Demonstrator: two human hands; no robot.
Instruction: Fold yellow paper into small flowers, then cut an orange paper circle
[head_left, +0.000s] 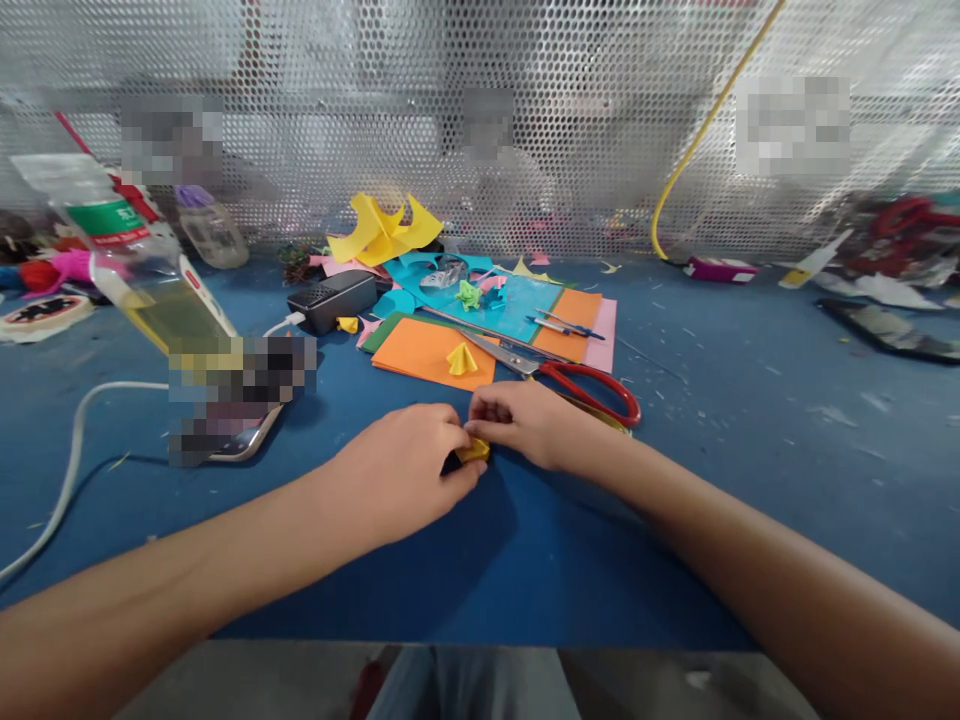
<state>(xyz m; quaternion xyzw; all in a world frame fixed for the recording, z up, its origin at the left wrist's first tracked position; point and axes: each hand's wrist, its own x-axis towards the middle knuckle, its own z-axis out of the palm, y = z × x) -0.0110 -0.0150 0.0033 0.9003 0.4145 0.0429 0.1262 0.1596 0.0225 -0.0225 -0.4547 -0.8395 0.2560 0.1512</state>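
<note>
Pinching yellow paper inside table edge

Head cam looks fwd & down, nr tbl.

Left hand and right hand curl inward, close together.

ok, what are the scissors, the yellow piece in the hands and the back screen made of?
Scissors: grey blades look like smooth metal, given their sheen; red handles probably plastic, slightly glossy.
Yellow piece: likely paper, judging by its folded look; little shows, so finish unclear.
Back screen: probably bare sheet metal, silvery, punched with rows of holes.
</note>
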